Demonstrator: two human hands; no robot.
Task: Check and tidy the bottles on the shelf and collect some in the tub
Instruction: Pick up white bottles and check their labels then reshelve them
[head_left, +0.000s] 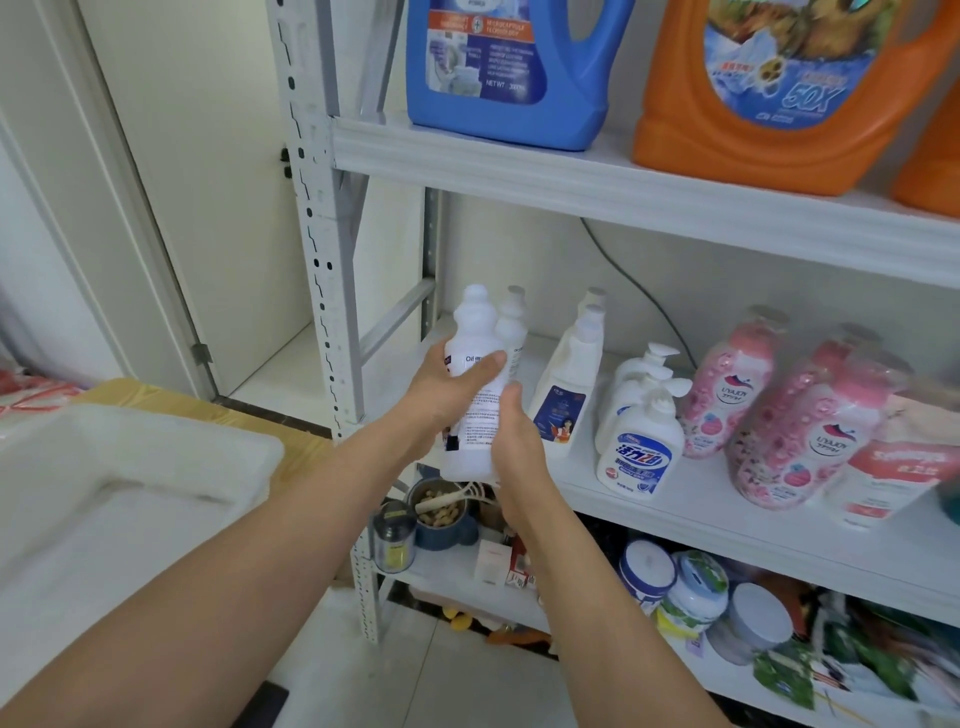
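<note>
Head view: both hands are together on one white bottle (475, 332), held upright with a slight tilt at the left end of the middle shelf (727, 540), its base hanging just past that shelf's front edge. The left hand (452, 387) wraps the bottle from the left, thumb across the label. The right hand (511, 436) clasps its right side, thumb on the front. Its fingers are hidden behind the bottle, so how far they wrap is unclear.

On the middle shelf, a second white bottle (513, 325) stands just behind the held one. Tall blue-label bottles (569, 384), pump bottles (641, 447) and pink bottles (727, 384) follow rightward. A bare strip runs along the shelf's front edge, and there is a gap between the second white bottle and the blue-label ones.

Above the middle shelf sit a blue jug (498, 67) and an orange jug (779, 93). Below it are packed jars and packets. The white tub (156, 436) sits left of the middle shelf, beyond the upright post (322, 260), near but apart.
</note>
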